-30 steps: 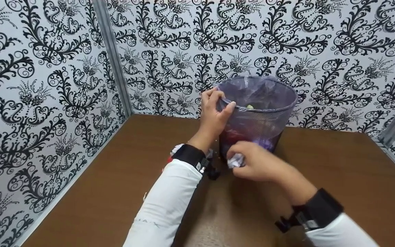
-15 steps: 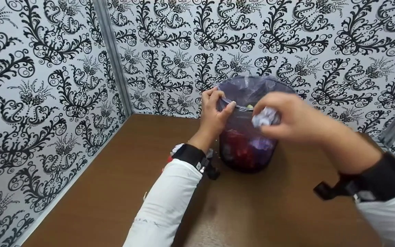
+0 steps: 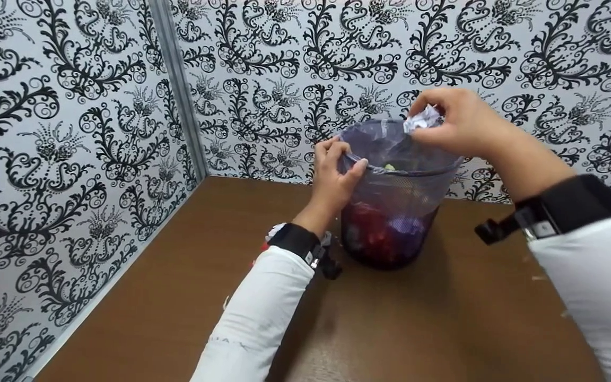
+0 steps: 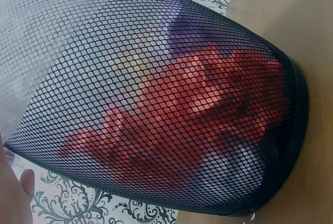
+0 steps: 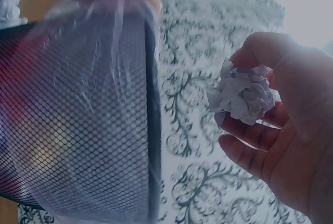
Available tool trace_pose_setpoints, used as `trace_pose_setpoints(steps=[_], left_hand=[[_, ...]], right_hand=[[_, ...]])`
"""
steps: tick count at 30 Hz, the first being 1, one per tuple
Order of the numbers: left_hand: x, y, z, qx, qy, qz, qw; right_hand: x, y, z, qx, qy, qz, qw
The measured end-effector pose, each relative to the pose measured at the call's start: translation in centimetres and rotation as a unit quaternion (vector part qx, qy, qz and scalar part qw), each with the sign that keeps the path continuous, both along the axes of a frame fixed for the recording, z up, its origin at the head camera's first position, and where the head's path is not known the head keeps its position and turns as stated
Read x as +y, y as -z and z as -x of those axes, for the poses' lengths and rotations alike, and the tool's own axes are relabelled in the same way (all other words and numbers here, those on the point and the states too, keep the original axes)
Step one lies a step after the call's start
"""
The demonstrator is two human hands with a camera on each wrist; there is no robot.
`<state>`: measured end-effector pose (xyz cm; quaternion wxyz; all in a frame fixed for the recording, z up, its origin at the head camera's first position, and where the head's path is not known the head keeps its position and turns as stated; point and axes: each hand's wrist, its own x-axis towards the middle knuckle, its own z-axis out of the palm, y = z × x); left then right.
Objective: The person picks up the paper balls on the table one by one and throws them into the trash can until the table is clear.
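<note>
A mesh wastebasket (image 3: 406, 196) with a thin clear plastic liner folded over its rim stands on the table. My left hand (image 3: 333, 172) grips the rim on its left side, thumb outside. Above the right part of the opening, my right hand (image 3: 459, 122) holds a crumpled white paper ball (image 3: 423, 119) between thumb and fingers. In the right wrist view the paper ball (image 5: 244, 95) is apart from the basket's rim. Through the mesh, the left wrist view shows red crumpled material (image 4: 197, 104), with purple, yellowish and white pieces around it.
Behind my left wrist, white and red crumpled bits (image 3: 275, 231) partly show on the brown table (image 3: 178, 276). Patterned walls (image 3: 263, 79) close in the back and left, joined by a grey metal post (image 3: 181, 90). Small specks lie beside the basket.
My right hand has risen with the paper ball from low in front of the basket to above its opening. My left hand has stayed on the rim.
</note>
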<state>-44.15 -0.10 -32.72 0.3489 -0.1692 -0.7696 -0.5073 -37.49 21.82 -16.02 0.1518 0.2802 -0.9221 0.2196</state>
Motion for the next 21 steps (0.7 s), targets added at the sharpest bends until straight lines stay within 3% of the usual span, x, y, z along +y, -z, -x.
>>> trace_pose_setpoints(steps=[3, 10, 13, 21], left_hand=[[0.1, 0.0, 0.0, -0.001, -0.002, 0.001, 1.0], [0.0, 0.0, 0.1, 0.035, -0.008, -0.009, 0.9993], [0.0, 0.1, 0.1, 0.03, -0.008, -0.01, 0.9995], [0.1, 0.2, 0.1, 0.02, -0.01, -0.004, 0.9997]], right_hand=[[0.3, 0.1, 1.4, -0.024, 0.025, 0.003, 0.999], [0.9, 1.0, 4.5, -0.047, 0.061, -0.002, 0.997], [1.1, 1.8, 5.5, -0.068, 0.07, -0.009, 0.995], [1.4, 4.0, 6.8, -0.106, 0.054, -0.056, 0.991]])
